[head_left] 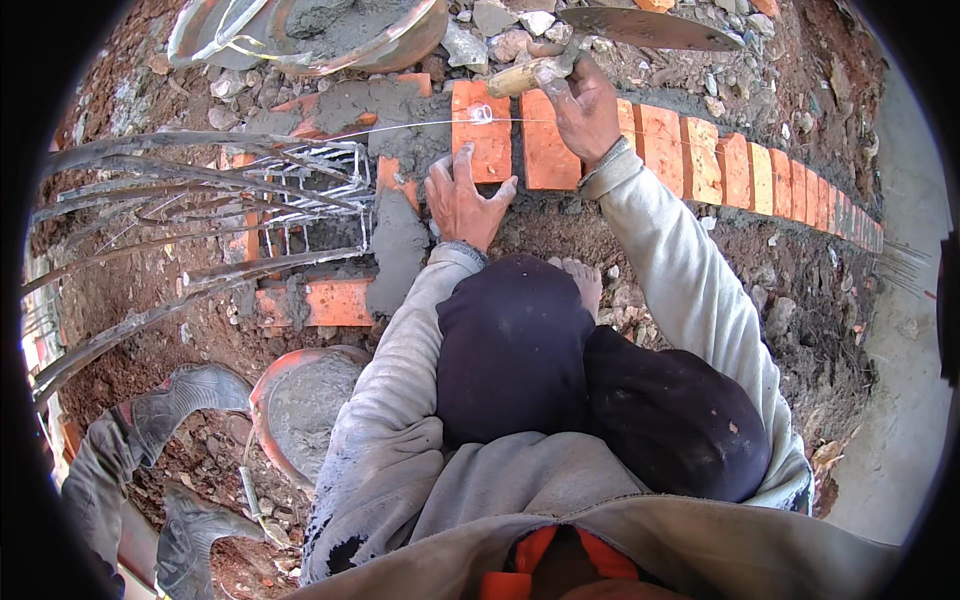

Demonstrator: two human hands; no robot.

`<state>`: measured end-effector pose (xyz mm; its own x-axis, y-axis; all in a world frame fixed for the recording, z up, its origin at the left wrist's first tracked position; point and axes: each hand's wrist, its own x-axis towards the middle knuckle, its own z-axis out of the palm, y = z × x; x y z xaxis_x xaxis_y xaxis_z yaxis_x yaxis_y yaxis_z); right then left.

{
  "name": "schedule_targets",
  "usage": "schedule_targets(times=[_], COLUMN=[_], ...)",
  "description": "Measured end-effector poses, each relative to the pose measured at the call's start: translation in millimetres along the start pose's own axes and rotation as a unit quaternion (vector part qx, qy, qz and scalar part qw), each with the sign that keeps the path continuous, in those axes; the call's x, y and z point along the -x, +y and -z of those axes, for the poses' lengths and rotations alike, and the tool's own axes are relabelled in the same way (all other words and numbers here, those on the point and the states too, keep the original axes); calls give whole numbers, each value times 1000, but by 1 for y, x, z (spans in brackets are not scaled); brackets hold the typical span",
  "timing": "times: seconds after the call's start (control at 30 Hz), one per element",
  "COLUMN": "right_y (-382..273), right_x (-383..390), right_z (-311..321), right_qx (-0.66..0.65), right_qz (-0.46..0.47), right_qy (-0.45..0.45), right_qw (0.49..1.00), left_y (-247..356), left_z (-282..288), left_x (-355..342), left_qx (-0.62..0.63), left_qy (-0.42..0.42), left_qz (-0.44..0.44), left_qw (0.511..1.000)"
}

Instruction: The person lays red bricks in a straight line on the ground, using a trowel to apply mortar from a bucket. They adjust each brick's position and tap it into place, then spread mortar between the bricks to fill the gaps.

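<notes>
My left hand (465, 205) spans the near end of an orange brick (485, 115), its fingers and thumb gripping the sides. My right hand (580, 110) is closed on the wooden handle of a trowel (645, 28), held above the neighboring brick (548, 150), with the metal blade pointing right. A thin string (420, 124) crosses the bricks. To the right runs a curving row of upright orange bricks (660, 150) with grey mortar along it. Just left of my left hand, grey mortar (398, 260) covers part of a brick frame (340, 302).
Long steel bars (120, 270) and a rebar cage (330, 200) project at left. Mortar buckets stand at top (410, 30) and lower left (275, 405). Another person's booted legs (200, 395) are at lower left. Rubble (465, 45) lies behind the bricks; a concrete strip (890, 420) runs along the right.
</notes>
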<state>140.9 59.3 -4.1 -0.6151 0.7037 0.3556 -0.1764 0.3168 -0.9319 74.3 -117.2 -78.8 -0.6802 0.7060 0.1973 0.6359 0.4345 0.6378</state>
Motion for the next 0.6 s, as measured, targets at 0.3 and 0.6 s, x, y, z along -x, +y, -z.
schedule_targets(times=[0.3,0.6], right_y=[18,14], right_x=[10,4], right_z=[11,20], right_qx=[27,27], right_qz=[-31,-36], right_qy=[-37,-15], right_qw=[998,999], left_y=[-1,1], left_z=[-4,0], left_x=[0,1], left_qx=[-8,-6], left_qy=[21,26], left_qz=[-11,-13], left_qw=[1000,1000])
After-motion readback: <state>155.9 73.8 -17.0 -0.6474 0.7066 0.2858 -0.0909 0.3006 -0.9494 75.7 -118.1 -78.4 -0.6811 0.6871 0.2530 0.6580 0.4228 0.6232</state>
